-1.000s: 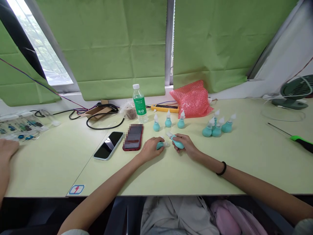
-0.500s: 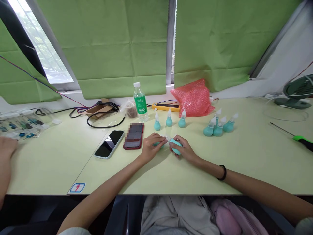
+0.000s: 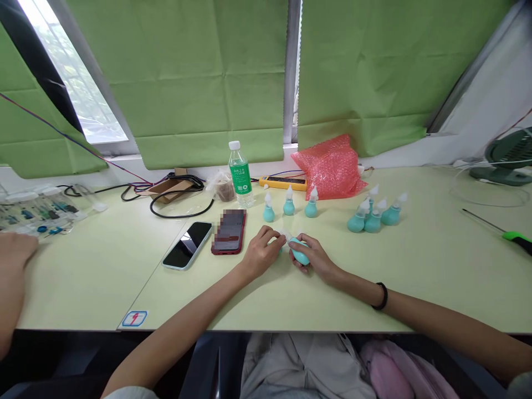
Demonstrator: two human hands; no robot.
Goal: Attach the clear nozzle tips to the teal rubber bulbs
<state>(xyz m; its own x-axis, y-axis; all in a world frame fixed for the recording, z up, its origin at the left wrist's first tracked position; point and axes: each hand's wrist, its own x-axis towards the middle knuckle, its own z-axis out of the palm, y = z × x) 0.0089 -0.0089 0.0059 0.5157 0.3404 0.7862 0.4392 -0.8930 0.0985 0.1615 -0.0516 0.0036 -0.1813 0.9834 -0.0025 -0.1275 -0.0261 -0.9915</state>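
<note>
On the desk (image 3: pixel 415 260), the right hand (image 3: pixel 313 256) grips a teal bulb (image 3: pixel 300 252), nozzle leftward; the left hand (image 3: pixel 262 252) pinches at that nozzle. Farther, three bulbs (image 3: pixel 288 208) stand in a row, a cluster (image 3: pixel 373 224) to their right; beyond lies red bubble wrap (image 3: pixel 336 173).

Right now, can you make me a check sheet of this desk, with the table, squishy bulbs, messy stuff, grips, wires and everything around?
Surface: pale table, with a sticker near its front edge.
Job's things: one teal bulb held; three upright bulbs in a row; a cluster of four farther right.
Clutter: two phones, water bottle, red bubble wrap, screwdriver.
Grips: right grip holds the teal bulb; left grip is at its whitish nozzle, pinch unclear.
Cables: black cable looped at the back left.
Surroundings: green blinds behind, fan at the right, another person's hand at the left.
</note>
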